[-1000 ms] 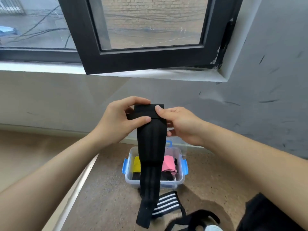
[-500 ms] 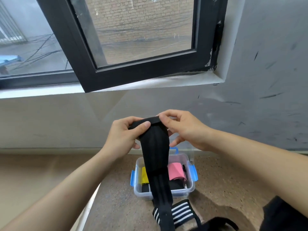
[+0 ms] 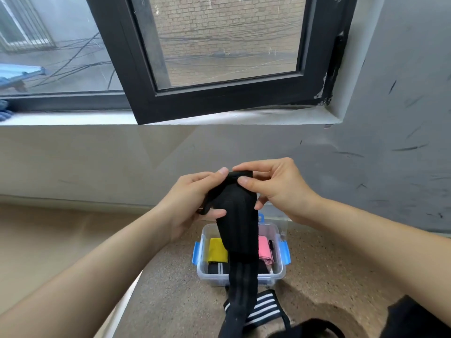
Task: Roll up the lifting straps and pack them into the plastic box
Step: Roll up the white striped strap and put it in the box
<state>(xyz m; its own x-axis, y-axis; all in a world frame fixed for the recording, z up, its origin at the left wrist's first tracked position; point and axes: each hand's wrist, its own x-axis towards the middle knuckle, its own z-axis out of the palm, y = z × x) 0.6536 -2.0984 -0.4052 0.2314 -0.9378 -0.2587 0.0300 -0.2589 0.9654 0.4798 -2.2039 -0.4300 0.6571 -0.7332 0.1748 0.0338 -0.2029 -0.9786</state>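
Observation:
A long black lifting strap (image 3: pixel 238 230) hangs from both my hands in front of me. My left hand (image 3: pixel 192 206) pinches its top left edge and a thin loop. My right hand (image 3: pixel 273 186) pinches the folded top end between thumb and fingers. The strap's tail drops down past the clear plastic box (image 3: pixel 277 273) with blue latches on the floor below. Inside the box lie a yellow roll (image 3: pixel 216 250), a pink roll (image 3: pixel 264 250) and a black roll with white stripes (image 3: pixel 217 268).
A black strap with white stripes (image 3: pixel 262 308) lies on the speckled floor in front of the box, beside more black strap (image 3: pixel 314 329). Dark cloth (image 3: pixel 419 320) shows at the lower right. An open black window sash (image 3: pixel 219 103) juts out above the grey wall.
The strap's top end has been folded over further and bunched between my fingers. My hands sit lower in view as the camera tilted up.

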